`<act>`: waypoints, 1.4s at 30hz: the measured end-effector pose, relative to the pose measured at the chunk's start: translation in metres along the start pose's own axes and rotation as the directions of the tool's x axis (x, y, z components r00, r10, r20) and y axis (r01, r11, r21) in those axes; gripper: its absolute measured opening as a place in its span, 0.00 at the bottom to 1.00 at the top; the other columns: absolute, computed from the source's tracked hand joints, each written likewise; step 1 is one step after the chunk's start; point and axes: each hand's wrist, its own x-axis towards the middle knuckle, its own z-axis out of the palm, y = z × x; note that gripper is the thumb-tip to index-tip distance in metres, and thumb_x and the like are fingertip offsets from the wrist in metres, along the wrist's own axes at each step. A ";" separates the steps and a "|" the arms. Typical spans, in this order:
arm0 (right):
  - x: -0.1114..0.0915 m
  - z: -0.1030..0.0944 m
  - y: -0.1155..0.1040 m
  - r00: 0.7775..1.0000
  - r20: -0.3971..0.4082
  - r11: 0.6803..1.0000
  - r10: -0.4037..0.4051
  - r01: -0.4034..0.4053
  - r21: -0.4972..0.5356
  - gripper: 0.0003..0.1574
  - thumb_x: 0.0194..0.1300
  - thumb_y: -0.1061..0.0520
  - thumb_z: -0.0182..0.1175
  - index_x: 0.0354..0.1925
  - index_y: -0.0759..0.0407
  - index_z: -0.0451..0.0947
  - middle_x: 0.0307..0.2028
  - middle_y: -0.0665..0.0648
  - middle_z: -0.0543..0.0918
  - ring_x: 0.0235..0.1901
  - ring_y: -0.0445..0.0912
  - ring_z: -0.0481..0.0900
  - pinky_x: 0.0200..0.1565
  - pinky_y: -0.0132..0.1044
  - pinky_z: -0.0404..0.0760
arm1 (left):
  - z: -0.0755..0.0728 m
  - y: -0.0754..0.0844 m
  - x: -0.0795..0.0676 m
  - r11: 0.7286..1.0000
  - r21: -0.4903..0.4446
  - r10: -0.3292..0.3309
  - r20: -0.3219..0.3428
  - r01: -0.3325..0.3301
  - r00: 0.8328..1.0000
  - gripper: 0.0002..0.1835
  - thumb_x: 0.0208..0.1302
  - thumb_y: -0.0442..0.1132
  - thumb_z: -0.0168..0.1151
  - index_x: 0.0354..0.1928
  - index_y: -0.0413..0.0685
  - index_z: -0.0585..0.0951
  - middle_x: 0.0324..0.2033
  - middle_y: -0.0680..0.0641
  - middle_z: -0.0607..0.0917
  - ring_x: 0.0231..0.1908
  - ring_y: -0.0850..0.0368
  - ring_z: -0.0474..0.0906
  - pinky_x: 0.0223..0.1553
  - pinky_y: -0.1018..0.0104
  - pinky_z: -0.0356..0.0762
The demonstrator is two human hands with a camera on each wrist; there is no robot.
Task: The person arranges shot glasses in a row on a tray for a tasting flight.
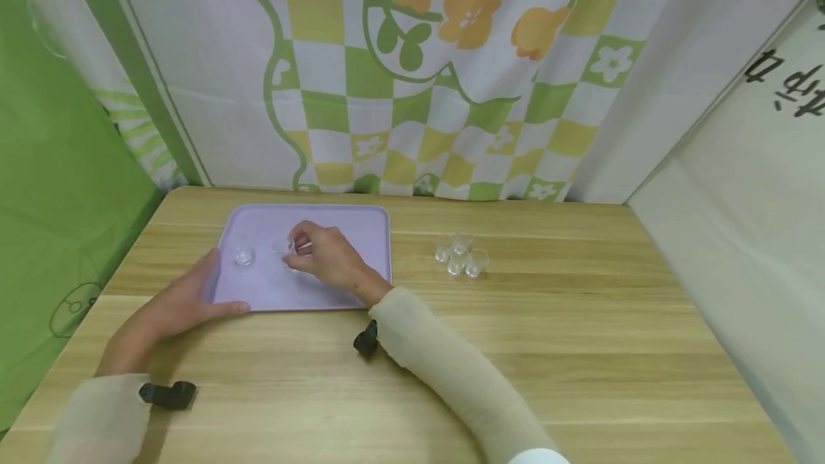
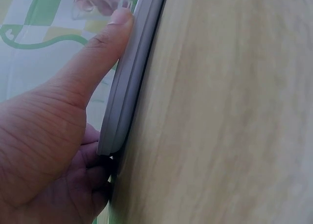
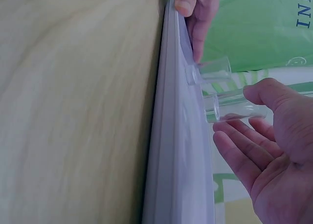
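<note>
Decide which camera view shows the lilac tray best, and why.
Head view: it shows nearly the whole tray from above, partly covered by the left hand and right hand. The left wrist view shows only its side; the right wrist adds a narrow slice of surface.

From above, the head view faces forward-down over the wooden table (image 1: 580, 349), while the close wrist views, edge-on to the lilac tray (image 3: 168, 136), seemingly share one clear cup (image 3: 239, 108).
</note>
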 end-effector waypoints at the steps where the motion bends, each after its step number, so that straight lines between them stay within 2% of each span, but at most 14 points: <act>1: 0.001 0.002 -0.001 1.000 -0.006 1.000 0.005 -0.005 0.003 0.15 0.66 0.58 0.72 0.48 0.60 0.80 0.43 0.54 0.89 0.43 0.40 0.88 0.40 0.19 0.79 | 0.000 0.000 0.000 1.000 -0.001 0.001 0.002 -0.001 1.000 0.69 0.59 0.56 0.77 0.81 0.37 0.35 0.75 0.20 0.46 0.71 0.17 0.48 0.67 0.23 0.51; 9: 0.014 0.018 -0.006 1.000 -0.020 1.000 -0.002 0.002 0.000 0.15 0.66 0.57 0.72 0.47 0.58 0.80 0.43 0.53 0.89 0.43 0.37 0.87 0.39 0.17 0.78 | -0.001 -0.001 -0.003 1.000 -0.012 -0.028 0.017 0.028 0.999 0.69 0.60 0.56 0.76 0.81 0.38 0.33 0.76 0.22 0.42 0.72 0.18 0.44 0.68 0.23 0.47; 16: 0.016 0.024 -0.004 1.000 -0.004 1.000 0.024 -0.024 -0.015 0.15 0.67 0.56 0.72 0.48 0.58 0.80 0.44 0.53 0.89 0.44 0.37 0.87 0.39 0.17 0.78 | 0.000 0.000 -0.002 0.999 -0.008 -0.048 0.032 0.049 0.998 0.69 0.61 0.57 0.75 0.80 0.36 0.32 0.76 0.21 0.40 0.72 0.18 0.41 0.69 0.25 0.44; 27: 0.031 0.035 -0.005 1.000 -0.024 0.999 0.005 -0.006 -0.040 0.16 0.66 0.55 0.73 0.48 0.58 0.80 0.43 0.52 0.90 0.44 0.36 0.87 0.40 0.15 0.75 | 0.000 0.002 -0.002 0.999 0.000 -0.038 0.021 0.038 0.999 0.69 0.61 0.57 0.75 0.80 0.35 0.33 0.75 0.20 0.41 0.71 0.17 0.44 0.68 0.23 0.47; 42: 0.038 0.042 -0.003 0.999 -0.029 0.998 0.042 -0.044 -0.050 0.17 0.66 0.55 0.73 0.49 0.56 0.80 0.42 0.49 0.88 0.43 0.35 0.84 0.39 0.16 0.74 | 0.000 0.001 -0.002 0.998 -0.005 -0.064 0.040 0.065 0.997 0.69 0.62 0.58 0.74 0.79 0.34 0.32 0.75 0.20 0.39 0.72 0.18 0.41 0.68 0.24 0.45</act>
